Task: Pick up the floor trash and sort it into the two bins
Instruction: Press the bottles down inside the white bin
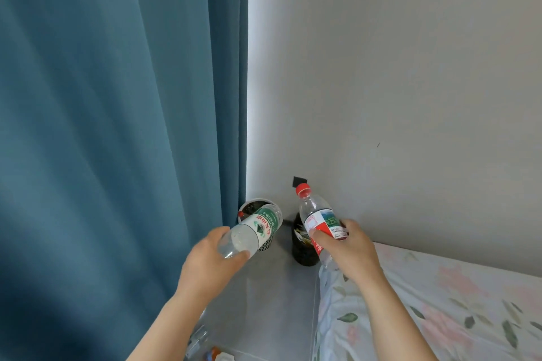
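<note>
My left hand (209,261) grips a clear plastic bottle with a green and white label (252,231), tilted with its top over the mesh bin (265,245) in the corner. A red cap shows inside that bin's rim. My right hand (350,246) holds a second clear bottle with a red cap and a red and white label (318,221), upright and slightly tilted, above the dark bin (302,255). The dark bin stands right of the mesh bin, against the wall, with scraps inside it.
A blue curtain (117,141) hangs on the left, down to the floor. A bed with floral sheets (425,311) fills the lower right. Grey floor (272,296) runs between them. More trash (211,352) lies at the bottom edge near my left forearm.
</note>
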